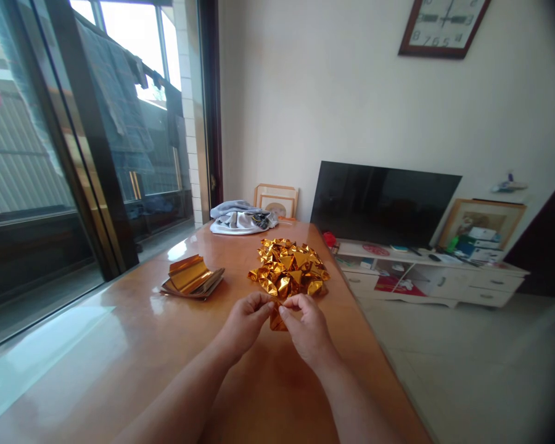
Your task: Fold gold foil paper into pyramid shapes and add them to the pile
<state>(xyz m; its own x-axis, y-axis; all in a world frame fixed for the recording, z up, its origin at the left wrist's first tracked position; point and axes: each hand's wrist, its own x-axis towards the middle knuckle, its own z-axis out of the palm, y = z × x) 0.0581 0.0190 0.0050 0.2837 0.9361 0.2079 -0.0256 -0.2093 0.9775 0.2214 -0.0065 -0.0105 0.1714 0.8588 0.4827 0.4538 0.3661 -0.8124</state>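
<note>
Between my two hands is a small sheet of shiny gold foil paper (278,322), its lower part showing below my fingertips. My left hand (247,324) pinches its upper left edge between thumb and fingers. On the opposite side, my right hand (308,327) pinches the upper right edge. Just beyond my fingers lies a heap of folded gold foil pieces (289,268), pointed and crumpled in shape. To the left sits a stack of gold foil sheets (192,277), the top one curled up. Fingers partly hide the held sheet's upper edge.
Folded clothes (240,219) lie at the far end of the glossy wooden table (166,364). The table's right edge drops to a tiled floor (462,357). Beyond stand a television (383,203) and a white cabinet (467,283). A sliding glass door (87,142) runs along the left.
</note>
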